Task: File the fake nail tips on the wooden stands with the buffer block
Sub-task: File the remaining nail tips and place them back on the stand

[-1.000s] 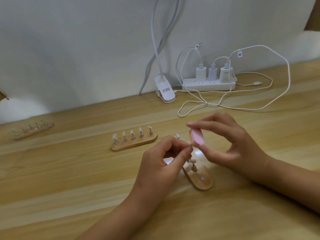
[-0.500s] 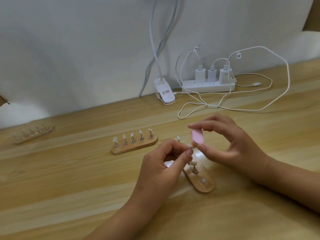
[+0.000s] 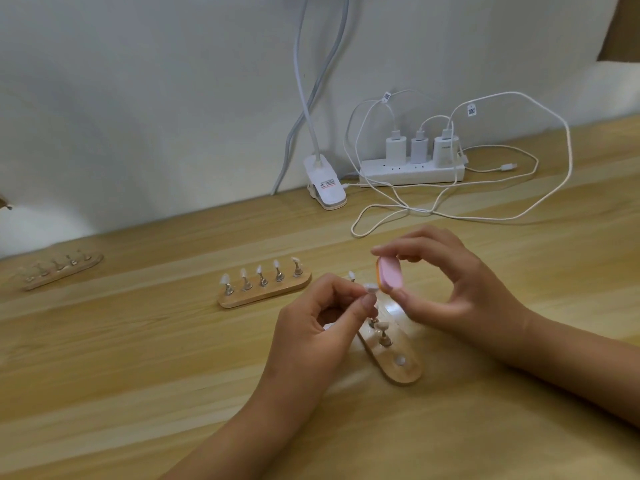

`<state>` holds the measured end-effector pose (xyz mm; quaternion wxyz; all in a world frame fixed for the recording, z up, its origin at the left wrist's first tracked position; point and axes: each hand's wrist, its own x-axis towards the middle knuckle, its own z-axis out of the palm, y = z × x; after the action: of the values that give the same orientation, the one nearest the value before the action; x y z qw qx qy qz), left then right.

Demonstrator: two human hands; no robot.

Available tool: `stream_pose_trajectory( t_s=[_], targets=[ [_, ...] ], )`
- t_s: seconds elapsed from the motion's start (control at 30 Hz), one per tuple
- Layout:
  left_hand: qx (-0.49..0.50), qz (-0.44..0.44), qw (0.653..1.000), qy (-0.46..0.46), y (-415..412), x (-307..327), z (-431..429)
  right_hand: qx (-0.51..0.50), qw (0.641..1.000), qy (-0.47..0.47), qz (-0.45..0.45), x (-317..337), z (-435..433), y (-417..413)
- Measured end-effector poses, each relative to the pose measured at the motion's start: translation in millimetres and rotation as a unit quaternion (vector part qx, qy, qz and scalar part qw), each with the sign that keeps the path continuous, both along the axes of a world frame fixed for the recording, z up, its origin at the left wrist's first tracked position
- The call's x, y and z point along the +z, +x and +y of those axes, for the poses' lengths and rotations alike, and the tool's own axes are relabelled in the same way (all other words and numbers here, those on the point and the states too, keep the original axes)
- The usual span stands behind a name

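Hands (image 3: 322, 327) (image 3: 450, 289) pinching nail tip (image 3: 371, 288), buffer block (image 3: 390, 276) beside

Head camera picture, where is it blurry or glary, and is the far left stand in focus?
Head view: the far left stand is soft and washed out. Head view: the middle stand reads sharper. Head view: a bright glare patch lies just under the buffer block and the nail tip. Head view: the right hand looks slightly smeared along its thumb.
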<state>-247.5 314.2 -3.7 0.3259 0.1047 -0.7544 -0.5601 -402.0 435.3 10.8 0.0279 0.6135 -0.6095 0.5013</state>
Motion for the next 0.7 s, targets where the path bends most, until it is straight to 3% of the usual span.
stream_pose_trajectory(
  t_s=[0.1,0.2,0.33,0.4,0.53,0.7],
  targets=[
    [-0.003,0.002,1.0,-0.008,-1,1,0,0.025,0.997,-0.001,0.066,-4,0,5],
    [0.004,-0.001,1.0,0.005,-1,-1,-2,0.001,1.0,-0.003,0.014,-3,-1,1],
    [-0.004,0.004,1.0,-0.004,0,1,0,0.017,0.998,-0.008,0.065,-5,0,1],
    [0.002,0.003,1.0,0.009,1,0,-1,-0.013,0.999,0.002,0.034,-5,-4,-4],
    [0.002,0.005,1.0,0.013,1,1,0,-0.051,0.99,0.008,-0.128,0,-6,-14],
    [-0.003,0.016,1.0,0.018,0,2,1,0.041,0.997,0.003,-0.072,-2,0,3]
  ],
)
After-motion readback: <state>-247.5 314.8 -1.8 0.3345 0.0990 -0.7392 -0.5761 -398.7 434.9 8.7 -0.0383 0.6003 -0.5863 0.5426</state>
